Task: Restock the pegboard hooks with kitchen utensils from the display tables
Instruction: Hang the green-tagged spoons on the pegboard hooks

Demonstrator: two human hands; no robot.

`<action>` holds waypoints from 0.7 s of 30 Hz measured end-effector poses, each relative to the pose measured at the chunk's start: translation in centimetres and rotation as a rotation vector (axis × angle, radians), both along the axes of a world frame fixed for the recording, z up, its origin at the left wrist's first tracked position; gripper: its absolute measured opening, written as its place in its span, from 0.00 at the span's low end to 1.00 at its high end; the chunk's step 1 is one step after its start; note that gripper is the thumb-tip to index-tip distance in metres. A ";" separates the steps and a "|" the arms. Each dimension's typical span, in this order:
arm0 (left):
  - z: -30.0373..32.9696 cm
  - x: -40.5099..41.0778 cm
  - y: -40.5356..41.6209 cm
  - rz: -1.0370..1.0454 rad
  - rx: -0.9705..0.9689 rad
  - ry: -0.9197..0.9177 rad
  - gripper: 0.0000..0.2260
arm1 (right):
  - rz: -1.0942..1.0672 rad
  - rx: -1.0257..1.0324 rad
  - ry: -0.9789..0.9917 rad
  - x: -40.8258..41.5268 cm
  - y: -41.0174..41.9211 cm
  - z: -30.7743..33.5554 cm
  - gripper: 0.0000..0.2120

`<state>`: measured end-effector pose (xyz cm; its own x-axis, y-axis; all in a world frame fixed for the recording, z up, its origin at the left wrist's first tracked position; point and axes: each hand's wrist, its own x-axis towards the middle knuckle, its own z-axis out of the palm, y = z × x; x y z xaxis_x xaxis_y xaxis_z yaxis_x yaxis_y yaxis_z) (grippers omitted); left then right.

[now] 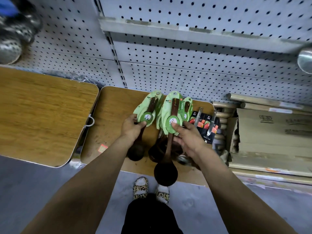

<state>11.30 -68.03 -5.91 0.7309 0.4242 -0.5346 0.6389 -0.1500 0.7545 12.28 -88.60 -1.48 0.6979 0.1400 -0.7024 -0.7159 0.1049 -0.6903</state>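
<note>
The left hand (130, 128) has its grip closed round a dark wooden ladle on a green card backing (148, 109), thumb pinching the card's round label; the ladle's bowl hangs below the wrist, over the tabletop. The right hand (189, 135) grips a second dark wooden ladle with green card (172, 115), thumb pressed on its label, fingers curled behind the handle; its round bowl hangs down past the near edge of the brown wood-grain tabletop (111, 115). Under and between the two grips lie more dark ladles with green cards (187, 105). Just beyond the right grip lie black-carded metal peelers (205, 123). Above both grips stands the grey pegboard (185, 65). Further right of the right grip sits a flattened cardboard box (270, 129).
</note>
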 end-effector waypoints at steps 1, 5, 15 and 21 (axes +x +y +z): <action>0.8 -0.5 -0.2 0.019 -0.029 -0.026 0.13 | 0.003 0.005 -0.026 -0.3 -0.3 0.8 0.30; 5.2 -2.3 -1.7 0.084 -0.254 -0.104 0.06 | 0.006 0.022 -0.136 -1.6 -1.8 3.3 0.36; 17.9 -8.6 -9.4 -0.064 -0.427 -0.333 0.12 | -0.130 -0.062 -0.382 -9.3 -9.7 13.3 0.21; 24.1 -14.8 -16.0 -0.165 -0.472 -0.433 0.09 | -0.242 -0.097 -0.468 -15.6 -15.6 18.0 0.18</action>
